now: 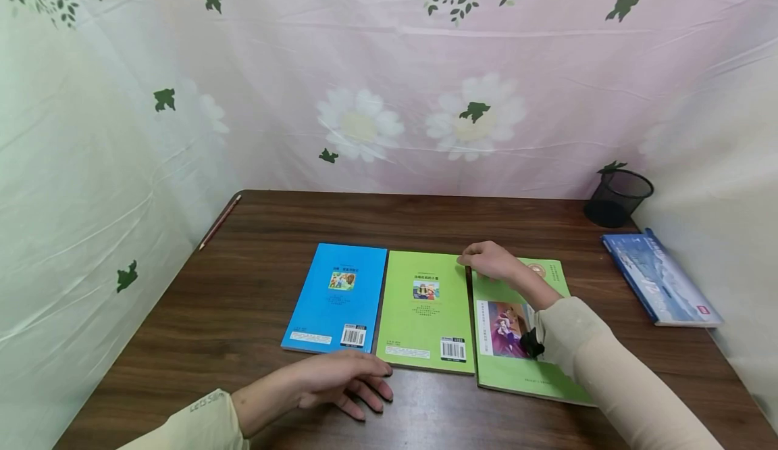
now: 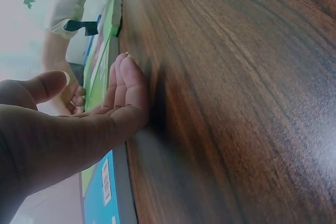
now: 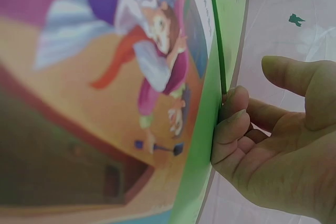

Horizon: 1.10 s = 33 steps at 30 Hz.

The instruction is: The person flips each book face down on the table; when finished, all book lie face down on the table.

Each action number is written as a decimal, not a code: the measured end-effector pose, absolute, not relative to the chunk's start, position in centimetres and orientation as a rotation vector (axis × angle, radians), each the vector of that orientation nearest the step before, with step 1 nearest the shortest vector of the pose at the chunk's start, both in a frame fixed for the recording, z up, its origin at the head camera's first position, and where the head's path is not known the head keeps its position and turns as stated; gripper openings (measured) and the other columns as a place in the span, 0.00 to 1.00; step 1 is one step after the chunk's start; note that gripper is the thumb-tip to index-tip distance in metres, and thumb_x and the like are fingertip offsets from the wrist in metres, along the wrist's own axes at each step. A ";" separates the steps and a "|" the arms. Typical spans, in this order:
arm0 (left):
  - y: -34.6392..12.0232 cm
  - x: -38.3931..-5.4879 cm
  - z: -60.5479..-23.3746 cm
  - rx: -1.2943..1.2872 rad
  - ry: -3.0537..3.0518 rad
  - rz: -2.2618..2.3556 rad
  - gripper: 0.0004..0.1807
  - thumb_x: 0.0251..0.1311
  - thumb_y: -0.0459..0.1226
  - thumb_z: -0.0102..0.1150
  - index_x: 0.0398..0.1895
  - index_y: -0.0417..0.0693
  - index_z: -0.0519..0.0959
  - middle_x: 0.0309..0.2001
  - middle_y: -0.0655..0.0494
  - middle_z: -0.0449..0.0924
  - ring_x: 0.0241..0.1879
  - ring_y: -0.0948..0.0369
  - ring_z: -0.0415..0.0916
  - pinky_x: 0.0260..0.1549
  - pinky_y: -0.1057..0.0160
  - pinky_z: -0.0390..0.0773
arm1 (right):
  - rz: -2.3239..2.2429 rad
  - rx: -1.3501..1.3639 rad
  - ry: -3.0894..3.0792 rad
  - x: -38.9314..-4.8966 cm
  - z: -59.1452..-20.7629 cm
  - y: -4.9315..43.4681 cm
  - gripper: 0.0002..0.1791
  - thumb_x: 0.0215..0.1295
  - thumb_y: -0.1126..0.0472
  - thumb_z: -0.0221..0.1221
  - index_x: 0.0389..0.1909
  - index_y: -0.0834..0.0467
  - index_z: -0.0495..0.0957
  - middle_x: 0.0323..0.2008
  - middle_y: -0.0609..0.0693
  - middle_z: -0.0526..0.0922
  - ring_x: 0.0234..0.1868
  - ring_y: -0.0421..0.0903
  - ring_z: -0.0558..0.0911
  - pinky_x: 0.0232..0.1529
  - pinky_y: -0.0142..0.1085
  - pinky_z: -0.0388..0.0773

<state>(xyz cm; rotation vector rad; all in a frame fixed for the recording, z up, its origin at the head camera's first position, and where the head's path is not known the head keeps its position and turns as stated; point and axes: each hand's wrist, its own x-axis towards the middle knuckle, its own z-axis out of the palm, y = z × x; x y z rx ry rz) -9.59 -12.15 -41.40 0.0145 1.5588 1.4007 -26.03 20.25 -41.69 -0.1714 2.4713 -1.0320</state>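
Observation:
Three books lie side by side on the table: a blue one (image 1: 308, 308) at left, a green one (image 1: 398, 328) in the middle, and a green one with a large cover picture (image 1: 516, 377) at right. My right hand (image 1: 494, 261) is at the upper part of the seam between the two green books. In the right wrist view, its bent fingertips (image 3: 233, 127) touch the edge of the pictured book, with the thumb held apart. My left hand (image 1: 331, 377) hovers or rests near the lower edges of the blue and middle books, fingers loosely bent, holding nothing.
A black mesh pen holder (image 1: 612, 201) stands at the back right corner, with a blue-and-white book (image 1: 662, 281) in front of it. A pencil (image 1: 220, 222) lies along the left edge of the wooden table (image 1: 255, 288). Patterned cloth (image 1: 273, 98) encloses the back and sides.

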 end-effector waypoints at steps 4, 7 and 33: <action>-12.2 -9.6 -41.3 0.018 1.572 1.404 0.22 0.71 0.48 0.51 0.56 0.40 0.74 0.45 0.52 0.84 0.41 0.62 0.84 0.38 0.61 0.84 | -1.033 -0.171 2.468 -26.0 -41.6 20.3 0.28 0.75 0.48 0.51 0.66 0.63 0.71 0.42 0.56 0.79 0.32 0.47 0.73 0.30 0.39 0.70; -12.3 -9.7 -41.3 0.013 1.576 1.406 0.22 0.71 0.48 0.51 0.56 0.40 0.75 0.45 0.53 0.84 0.41 0.62 0.84 0.38 0.60 0.84 | -1.031 -0.166 2.466 -26.0 -41.6 20.3 0.27 0.75 0.48 0.51 0.66 0.62 0.72 0.40 0.56 0.79 0.32 0.48 0.73 0.32 0.39 0.70; -12.5 -9.6 -41.3 0.006 1.579 1.407 0.21 0.70 0.48 0.52 0.53 0.40 0.75 0.44 0.53 0.84 0.40 0.62 0.83 0.37 0.61 0.84 | -1.033 -0.168 2.476 -25.9 -41.6 20.3 0.24 0.75 0.49 0.50 0.62 0.61 0.76 0.41 0.55 0.79 0.30 0.48 0.72 0.29 0.39 0.68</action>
